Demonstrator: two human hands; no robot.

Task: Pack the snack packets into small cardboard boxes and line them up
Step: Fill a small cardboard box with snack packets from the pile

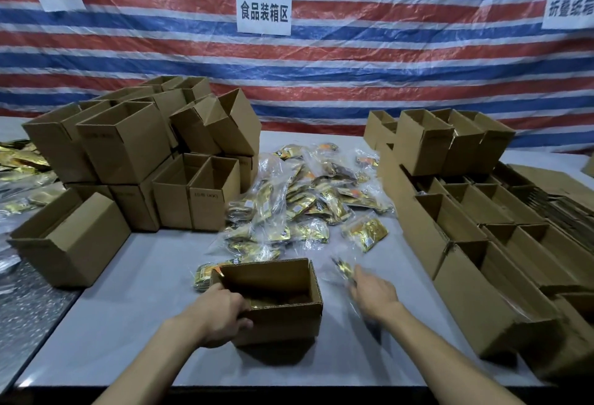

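- The left hand grips the near-left corner of a small open brown cardboard box, fingers curled over the rim and thumb on the outside wall.
- This box stands near the front edge of the grey worktop, about midway along it. Something gold lies on its bottom.
- The right hand is blurred, just right of the box. Its fingertips meet a gold foil snack packet in clear plastic, but I cannot tell whether they have closed on it.
- A loose pile of gold snack packets covers the middle of the worktop, behind the box.
- Another flat gold-and-orange packet touches the box's far-left corner.
- Stacked empty brown cartons fill the far-left part.
- Rows of open brown cartons run along the right edge.
- A red, white and blue striped tarpaulin hangs behind.
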